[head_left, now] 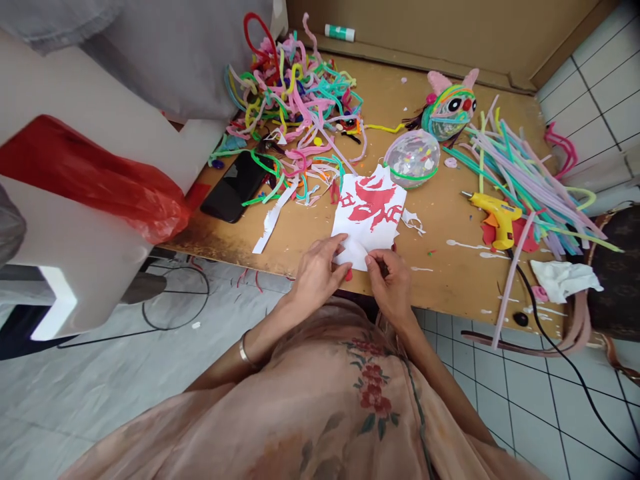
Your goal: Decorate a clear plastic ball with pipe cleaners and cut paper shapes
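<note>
Evidently, the phone (235,187) lies aside at nine o'clock from the red-marked paper (369,223), which sits close to the tabletop's (311,220) near edge, likely for easy reach. At eight o'clock, the left hand's (316,270) fingers grasp its lower edge, seemingly steadying it; at five, the right hand's (393,283) pinch it. The glue gun (500,217) rests at three o'clock, perhaps kept handy.

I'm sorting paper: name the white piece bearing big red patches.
The sheet touched by the left hand and right hand; the narrow strip to its left is plain white.
</note>
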The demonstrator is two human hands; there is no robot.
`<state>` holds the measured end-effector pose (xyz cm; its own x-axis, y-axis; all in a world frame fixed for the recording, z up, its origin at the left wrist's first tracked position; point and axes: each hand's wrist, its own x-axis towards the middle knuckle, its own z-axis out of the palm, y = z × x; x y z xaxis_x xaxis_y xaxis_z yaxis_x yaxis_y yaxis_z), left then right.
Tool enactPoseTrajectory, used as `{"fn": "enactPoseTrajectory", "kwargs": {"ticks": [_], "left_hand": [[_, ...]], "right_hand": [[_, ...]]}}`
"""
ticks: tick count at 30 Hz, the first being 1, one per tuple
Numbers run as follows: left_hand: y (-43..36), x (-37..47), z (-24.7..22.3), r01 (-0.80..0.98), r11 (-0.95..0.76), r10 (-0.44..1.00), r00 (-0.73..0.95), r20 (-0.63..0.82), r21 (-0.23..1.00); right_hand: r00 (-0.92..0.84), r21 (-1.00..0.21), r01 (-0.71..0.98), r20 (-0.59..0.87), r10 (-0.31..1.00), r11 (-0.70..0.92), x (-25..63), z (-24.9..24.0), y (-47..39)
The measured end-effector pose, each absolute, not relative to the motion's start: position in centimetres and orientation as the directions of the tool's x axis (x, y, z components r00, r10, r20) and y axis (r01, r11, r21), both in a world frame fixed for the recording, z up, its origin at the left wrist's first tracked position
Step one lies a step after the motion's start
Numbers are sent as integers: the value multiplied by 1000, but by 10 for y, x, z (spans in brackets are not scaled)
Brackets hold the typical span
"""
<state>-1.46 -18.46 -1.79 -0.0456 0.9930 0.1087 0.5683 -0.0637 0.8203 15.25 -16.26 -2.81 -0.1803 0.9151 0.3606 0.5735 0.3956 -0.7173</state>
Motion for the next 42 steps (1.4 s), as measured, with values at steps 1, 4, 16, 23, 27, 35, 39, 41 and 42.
{"fn": "enactPoseTrajectory", "kwargs": {"ticks": [1,4,16,23,27,35,39,41,42], "left_hand": [[-184,-14,-18,558,-53,994,-48,96,828],[-181,-15,-16,521,-19,997,-55,56,853],[-164,-24,-9,496,95,995,-26,-94,863],[-171,-24,-4,420,39,999,-47,-21,907],[-179,-22,-5,428,-52,993,-78,94,902],[-194,-20,-16,527,-134,983,-34,179,839],[-191,-22,-9,576,-97,994,12,111,812],[-189,-23,-6,594,-98,995,33,98,799],[-188,-23,-5,607,-117,993,59,102,786]], "right_hand": [[-176,-717,575,362,915,394,152,-28,-163],[-171,-714,580,364,916,392,152,-29,-162],[-122,-864,459,170,978,208,158,-20,-161],[11,-951,291,109,994,101,157,-15,-163],[47,-936,326,160,986,136,160,-7,-172],[-165,-920,365,87,982,143,154,-12,-180],[-135,-868,459,142,981,188,151,-16,-174],[-141,-858,480,131,981,183,151,-16,-172],[-144,-858,483,120,982,175,151,-16,-172]]}}
